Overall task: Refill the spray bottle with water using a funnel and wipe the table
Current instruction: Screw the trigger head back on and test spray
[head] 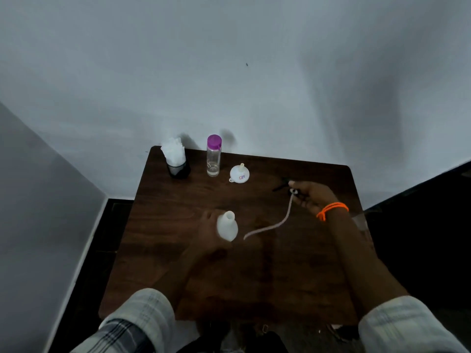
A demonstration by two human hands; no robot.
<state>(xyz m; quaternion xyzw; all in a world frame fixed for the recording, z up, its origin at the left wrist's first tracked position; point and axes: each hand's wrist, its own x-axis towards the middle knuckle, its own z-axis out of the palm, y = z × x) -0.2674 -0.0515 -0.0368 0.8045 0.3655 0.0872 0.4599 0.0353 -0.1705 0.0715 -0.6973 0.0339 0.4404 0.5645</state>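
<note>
Left hand (210,231) motion-blurred behind bottle (227,226); spray head (286,186) mostly hidden in right hand (312,196).

I am in a plain, dim room, likely a home corner: a small dark wooden table (293,263) stands against bare white walls (229,59) over a dark floor (84,276), with a tissue holder (177,161) at its far edge.
</note>
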